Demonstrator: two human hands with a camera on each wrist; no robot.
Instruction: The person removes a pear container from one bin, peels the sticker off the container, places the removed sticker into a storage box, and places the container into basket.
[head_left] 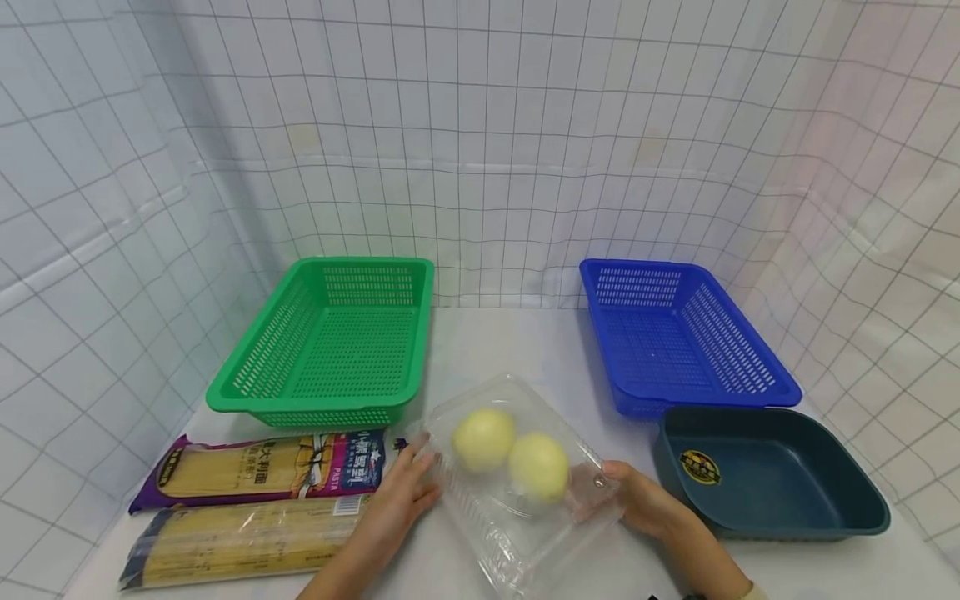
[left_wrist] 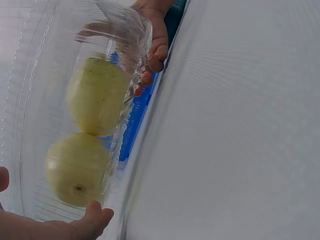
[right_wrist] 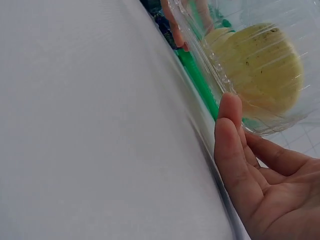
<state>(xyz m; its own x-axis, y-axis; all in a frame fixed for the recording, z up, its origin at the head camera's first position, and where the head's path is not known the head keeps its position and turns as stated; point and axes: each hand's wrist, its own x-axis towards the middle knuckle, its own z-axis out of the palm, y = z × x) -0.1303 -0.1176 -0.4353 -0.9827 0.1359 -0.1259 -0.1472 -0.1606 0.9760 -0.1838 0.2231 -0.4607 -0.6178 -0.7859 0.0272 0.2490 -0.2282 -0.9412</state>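
Note:
A clear plastic clamshell box [head_left: 480,521] with two round pale yellow-green fruits [head_left: 538,467] inside is held between both hands, tilted above the white table. My left hand [head_left: 405,492] grips its left side, fingertips showing at the lower edge in the left wrist view. On the opposite side my right hand [head_left: 647,502] holds the box, its fingers [right_wrist: 230,145] at the bottom edge. Through the clear plastic the fruits [left_wrist: 97,97] lie against each other, one showing a dark spot at its end.
A green basket [head_left: 423,333] stands at the back left and a blue basket [head_left: 592,308] at the back right. The dark teal tub [head_left: 780,492] is just right of my right hand. Two pasta packs [head_left: 262,471] lie left of my left hand. Gridded white cloth walls surround the table.

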